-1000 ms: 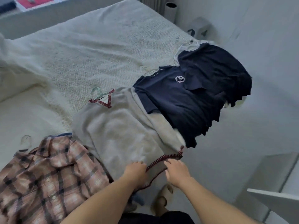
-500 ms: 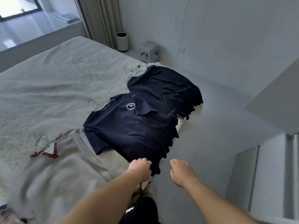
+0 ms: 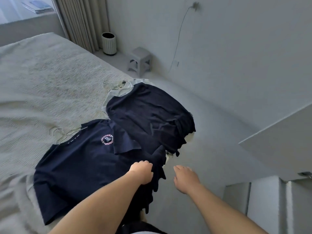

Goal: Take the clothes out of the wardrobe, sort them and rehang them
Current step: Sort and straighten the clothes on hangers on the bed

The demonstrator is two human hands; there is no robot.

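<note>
The only lettering stands on the navy T-shirt (image 3: 81,166) lying flat near the bed's (image 3: 42,81) right edge. On its chest is a small round emblem (image 3: 107,139) in pale pink: letters run round the ring, reading roughly "VACATION" along the top arc and "DELIGHT" along the bottom, with a tiny picture in the middle too small to make out. A short row of marks below the neckline is illegible.

a bed (image 3: 42,85) with a pale textured cover fills the left; beyond it ribbed curtains (image 3: 82,22) hang beside a small ribbed bin (image 3: 109,43) on the floor; a grey plastic stool (image 3: 140,61) stands near the wall, where a thin cable (image 3: 179,36) runs down.
</note>
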